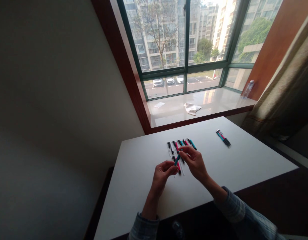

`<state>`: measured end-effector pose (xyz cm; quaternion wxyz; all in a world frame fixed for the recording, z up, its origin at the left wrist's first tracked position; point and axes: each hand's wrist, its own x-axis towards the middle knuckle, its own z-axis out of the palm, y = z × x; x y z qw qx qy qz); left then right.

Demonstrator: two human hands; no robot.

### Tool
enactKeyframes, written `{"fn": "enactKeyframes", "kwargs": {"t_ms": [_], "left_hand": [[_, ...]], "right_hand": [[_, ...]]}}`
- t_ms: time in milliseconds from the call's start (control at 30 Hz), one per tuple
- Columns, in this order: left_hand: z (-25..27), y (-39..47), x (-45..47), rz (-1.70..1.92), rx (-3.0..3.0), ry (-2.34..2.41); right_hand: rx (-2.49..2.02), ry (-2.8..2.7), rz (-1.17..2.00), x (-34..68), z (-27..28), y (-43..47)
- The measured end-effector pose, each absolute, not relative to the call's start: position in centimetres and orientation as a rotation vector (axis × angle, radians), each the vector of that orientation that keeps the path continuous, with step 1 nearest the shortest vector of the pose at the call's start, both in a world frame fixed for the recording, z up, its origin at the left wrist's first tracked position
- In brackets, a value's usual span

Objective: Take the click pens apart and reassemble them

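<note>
A teal pen barrel (177, 159) is held at a slant above the white table (138, 173). My left hand (162, 175) pinches its lower end between thumb and fingers. At the upper end the fingertips of my right hand (194, 162) are closed on it; whether they also hold a small part cannot be made out. Just beyond and beneath my hands lie rows of pen parts: black pieces (169, 145), pink barrels (185, 142), teal barrels (193, 144) and thin white refills (182, 169). My right hand hides some of them.
Several whole-looking pens (223, 138) lie side by side at the table's right. Behind the table, the windowsill (214, 100) holds a crumpled white cloth (192, 108), a flat white piece (159, 105) and a clear bottle (248, 89). A curtain (276, 83) hangs on the right.
</note>
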<state>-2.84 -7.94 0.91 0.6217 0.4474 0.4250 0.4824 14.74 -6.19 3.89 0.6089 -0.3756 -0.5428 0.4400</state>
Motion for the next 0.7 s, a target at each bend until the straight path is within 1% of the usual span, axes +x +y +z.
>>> {"fn": "enactKeyframes", "kwargs": {"t_ms": [200, 367, 533, 700], "left_hand": [[1.3, -8.0, -2.8, 1.125, 0.990, 0.996], [0.9, -7.9, -2.9, 1.218, 0.907, 1.056], [1.0, -7.8, -2.9, 1.234, 0.917, 1.075], [1.3, -7.9, -2.9, 1.232, 0.943, 1.085]], "right_hand": [[-0.845, -1.255, 1.012, 15.9, 4.2, -6.1], [-1.064, -1.210, 0.832, 19.2, 3.3, -6.9], [-1.341, -1.583, 0.618, 21.8, 0.5, -8.5], [-1.490, -1.895, 0.567, 21.5, -1.9, -9.7]]}}
